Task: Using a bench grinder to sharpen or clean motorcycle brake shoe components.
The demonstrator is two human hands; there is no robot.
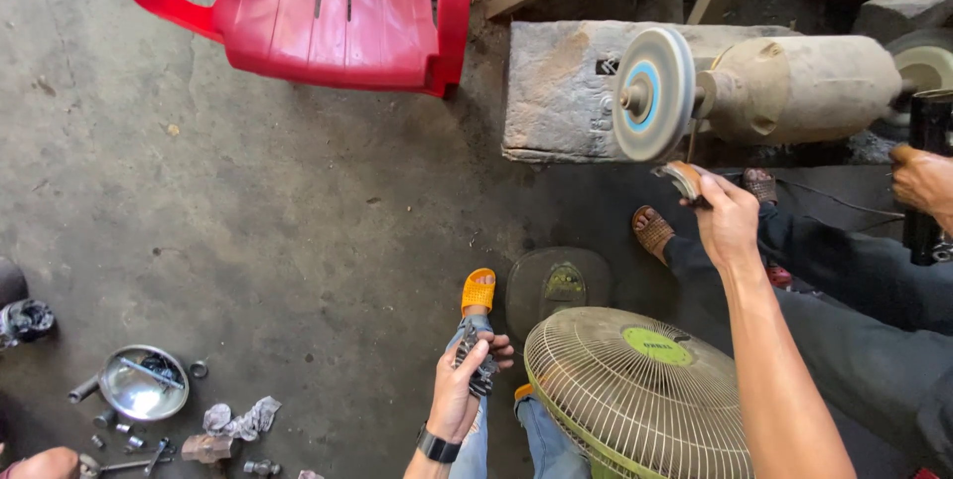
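My left hand (459, 392), with a black watch on the wrist, is closed around a small dark metal part (482, 370) above my knee and my orange sandal (477, 291). My right hand (727, 219) reaches forward and grips a small round grey and brown piece (683, 178) just below the polishing wheel (650, 92). The wheel is grey with a blue ring. It sits on the shaft of a dusty beige motor (806, 88). Piece and wheel look a little apart.
A person in dark trousers (864, 271) and brown sandals sits at right; their hand (921, 179) holds a black tube (929, 156). Nearby are a pale green fan (635, 402), a stone block (556, 92), a red plastic chair (328, 12), a metal bowl (144, 382) and bolts.
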